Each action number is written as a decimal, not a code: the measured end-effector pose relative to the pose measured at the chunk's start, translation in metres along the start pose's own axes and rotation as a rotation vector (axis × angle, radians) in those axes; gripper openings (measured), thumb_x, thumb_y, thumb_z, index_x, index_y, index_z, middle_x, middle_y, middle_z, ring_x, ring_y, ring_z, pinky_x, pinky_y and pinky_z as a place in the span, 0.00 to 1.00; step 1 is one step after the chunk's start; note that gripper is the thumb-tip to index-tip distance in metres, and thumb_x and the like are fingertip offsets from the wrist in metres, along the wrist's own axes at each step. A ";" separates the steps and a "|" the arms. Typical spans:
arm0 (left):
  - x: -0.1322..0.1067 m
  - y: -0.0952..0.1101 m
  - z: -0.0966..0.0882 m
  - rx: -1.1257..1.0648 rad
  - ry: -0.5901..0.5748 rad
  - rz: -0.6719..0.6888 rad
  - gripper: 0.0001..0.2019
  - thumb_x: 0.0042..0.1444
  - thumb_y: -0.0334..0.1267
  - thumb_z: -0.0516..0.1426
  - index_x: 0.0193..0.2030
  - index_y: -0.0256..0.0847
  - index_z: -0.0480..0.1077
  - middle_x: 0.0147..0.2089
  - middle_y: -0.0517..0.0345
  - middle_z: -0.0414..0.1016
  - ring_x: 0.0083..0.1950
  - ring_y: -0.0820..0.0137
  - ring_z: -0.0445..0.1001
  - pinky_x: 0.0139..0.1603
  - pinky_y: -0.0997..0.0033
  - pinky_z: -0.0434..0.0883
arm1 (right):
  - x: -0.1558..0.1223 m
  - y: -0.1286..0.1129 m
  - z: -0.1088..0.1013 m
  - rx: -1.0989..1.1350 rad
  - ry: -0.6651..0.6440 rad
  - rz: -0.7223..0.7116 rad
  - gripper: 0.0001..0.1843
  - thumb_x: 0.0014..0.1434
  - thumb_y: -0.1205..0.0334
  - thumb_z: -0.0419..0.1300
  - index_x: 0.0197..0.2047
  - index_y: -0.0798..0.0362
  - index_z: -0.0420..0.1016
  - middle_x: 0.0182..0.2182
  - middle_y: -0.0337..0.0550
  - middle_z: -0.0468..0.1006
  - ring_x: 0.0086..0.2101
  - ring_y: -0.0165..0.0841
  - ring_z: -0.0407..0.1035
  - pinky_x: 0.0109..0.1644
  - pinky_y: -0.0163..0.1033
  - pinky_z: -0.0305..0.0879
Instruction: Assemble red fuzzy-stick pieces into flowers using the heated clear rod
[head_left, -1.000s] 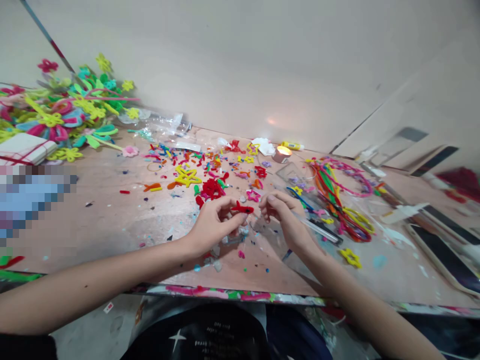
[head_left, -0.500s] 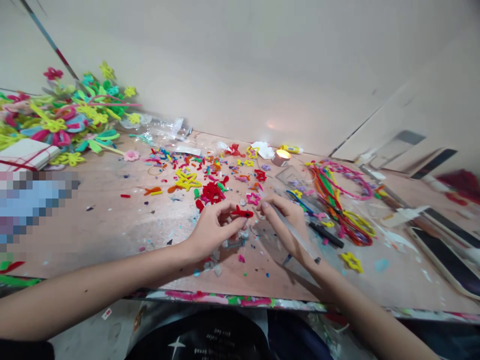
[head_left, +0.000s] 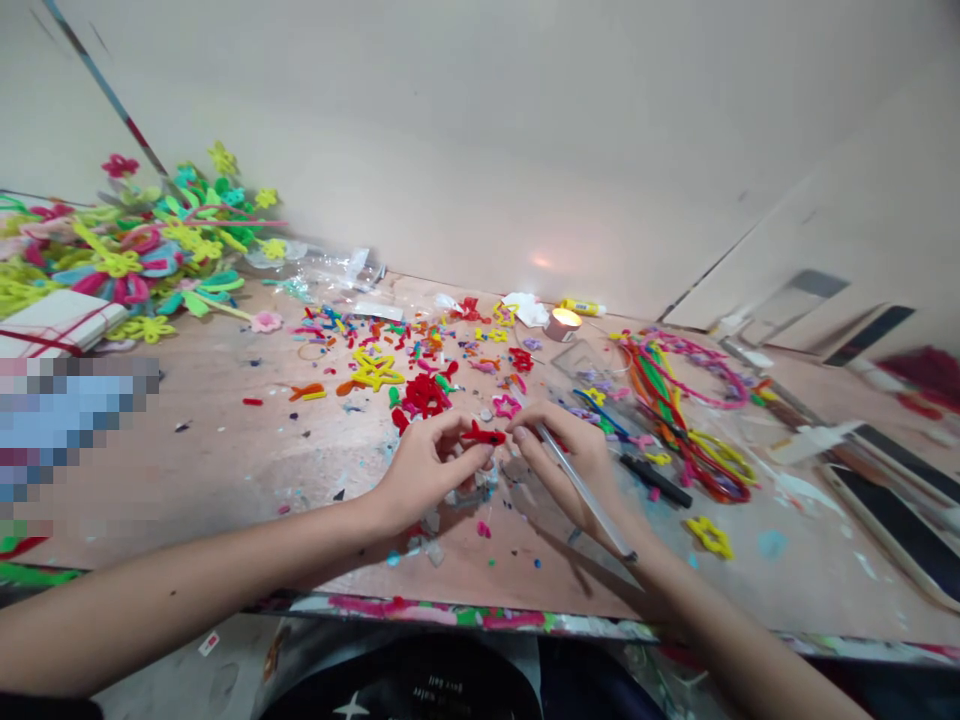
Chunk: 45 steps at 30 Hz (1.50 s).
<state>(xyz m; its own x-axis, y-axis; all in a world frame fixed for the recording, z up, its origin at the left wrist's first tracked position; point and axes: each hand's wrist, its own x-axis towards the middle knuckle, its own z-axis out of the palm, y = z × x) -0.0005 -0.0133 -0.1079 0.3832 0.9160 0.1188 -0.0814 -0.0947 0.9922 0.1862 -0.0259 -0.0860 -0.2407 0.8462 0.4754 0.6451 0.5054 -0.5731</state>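
Note:
My left hand pinches a small red pipe-cleaner piece between thumb and fingers, just above the wooden table. My right hand is closed round a thin clear stick that lies across the back of the hand, and its fingertips touch the right end of the red piece. A red pipe-cleaner flower and a pink star lie just beyond the hands.
Many small coloured pipe-cleaner scraps litter the table's middle. A heap of finished flowers sits at the far left. A lit tealight burns near the wall. A bundle of long pipe cleaners and a black pen lie to the right.
My right hand has turned the clear stick, so that it now slants back over the hand, and has closed in on the red piece. The left hand has kept its pinch.

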 end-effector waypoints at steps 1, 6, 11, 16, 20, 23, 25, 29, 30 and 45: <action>0.000 0.000 0.000 0.002 0.002 0.000 0.07 0.56 0.38 0.61 0.33 0.37 0.68 0.24 0.67 0.68 0.22 0.78 0.68 0.24 0.78 0.65 | 0.000 0.000 0.000 0.005 -0.003 0.000 0.08 0.65 0.62 0.55 0.35 0.52 0.72 0.30 0.42 0.76 0.30 0.33 0.70 0.37 0.37 0.63; 0.000 0.000 0.000 0.016 0.020 0.018 0.07 0.56 0.38 0.61 0.33 0.38 0.68 0.24 0.67 0.67 0.22 0.78 0.67 0.23 0.78 0.64 | 0.001 -0.002 -0.002 0.029 -0.006 -0.008 0.08 0.65 0.62 0.55 0.34 0.51 0.73 0.29 0.42 0.77 0.29 0.33 0.70 0.35 0.37 0.63; -0.001 0.000 -0.001 0.042 0.013 0.032 0.07 0.57 0.38 0.60 0.34 0.38 0.69 0.25 0.65 0.68 0.23 0.78 0.68 0.24 0.78 0.65 | 0.000 -0.003 -0.002 0.026 -0.013 -0.019 0.08 0.65 0.63 0.55 0.34 0.51 0.73 0.29 0.41 0.76 0.29 0.32 0.69 0.34 0.37 0.63; -0.001 0.003 0.000 0.014 0.025 0.030 0.07 0.56 0.38 0.61 0.35 0.37 0.70 0.25 0.65 0.70 0.23 0.78 0.68 0.25 0.78 0.66 | -0.001 -0.005 -0.001 0.029 0.015 -0.019 0.07 0.64 0.63 0.55 0.34 0.51 0.72 0.28 0.40 0.75 0.28 0.31 0.69 0.35 0.37 0.63; -0.003 0.010 0.001 -0.073 0.027 0.001 0.08 0.55 0.39 0.62 0.36 0.37 0.70 0.26 0.64 0.71 0.22 0.78 0.68 0.23 0.78 0.67 | -0.001 -0.012 -0.003 0.019 -0.018 -0.018 0.08 0.65 0.64 0.55 0.34 0.50 0.73 0.29 0.41 0.77 0.29 0.32 0.71 0.36 0.37 0.65; -0.007 0.017 0.001 -0.153 0.004 -0.017 0.09 0.55 0.39 0.63 0.36 0.37 0.70 0.26 0.63 0.72 0.22 0.79 0.68 0.22 0.79 0.67 | 0.001 -0.018 -0.007 0.007 -0.046 -0.025 0.09 0.65 0.66 0.54 0.34 0.51 0.73 0.30 0.42 0.79 0.31 0.33 0.73 0.37 0.37 0.66; -0.011 0.021 0.001 -0.170 -0.015 -0.012 0.08 0.55 0.39 0.63 0.34 0.38 0.69 0.25 0.64 0.72 0.21 0.79 0.68 0.22 0.80 0.67 | 0.002 -0.022 -0.009 0.005 -0.055 -0.016 0.08 0.65 0.67 0.54 0.35 0.51 0.73 0.30 0.43 0.79 0.31 0.33 0.74 0.37 0.37 0.67; -0.016 0.024 0.002 -0.194 -0.053 -0.038 0.08 0.56 0.40 0.62 0.36 0.39 0.69 0.24 0.63 0.72 0.20 0.77 0.69 0.19 0.79 0.68 | 0.002 -0.022 -0.009 0.001 -0.057 -0.015 0.08 0.64 0.69 0.55 0.36 0.50 0.74 0.31 0.42 0.80 0.31 0.33 0.75 0.36 0.36 0.69; -0.017 0.025 0.002 -0.205 -0.058 -0.046 0.08 0.56 0.41 0.62 0.36 0.40 0.69 0.25 0.63 0.73 0.19 0.76 0.70 0.19 0.78 0.69 | 0.002 -0.020 -0.009 0.000 -0.046 -0.026 0.08 0.63 0.69 0.55 0.36 0.50 0.74 0.31 0.42 0.80 0.30 0.33 0.75 0.36 0.36 0.69; -0.016 0.028 0.003 -0.200 -0.049 -0.055 0.05 0.54 0.36 0.62 0.34 0.40 0.69 0.25 0.63 0.72 0.20 0.77 0.70 0.19 0.79 0.68 | 0.002 -0.019 -0.010 0.013 -0.052 -0.054 0.08 0.64 0.69 0.55 0.36 0.50 0.73 0.31 0.42 0.80 0.32 0.33 0.75 0.37 0.37 0.69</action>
<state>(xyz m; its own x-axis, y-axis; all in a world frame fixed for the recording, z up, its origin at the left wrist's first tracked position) -0.0060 -0.0322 -0.0817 0.4363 0.8970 0.0711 -0.2379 0.0388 0.9705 0.1807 -0.0358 -0.0678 -0.3125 0.8254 0.4703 0.6211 0.5521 -0.5562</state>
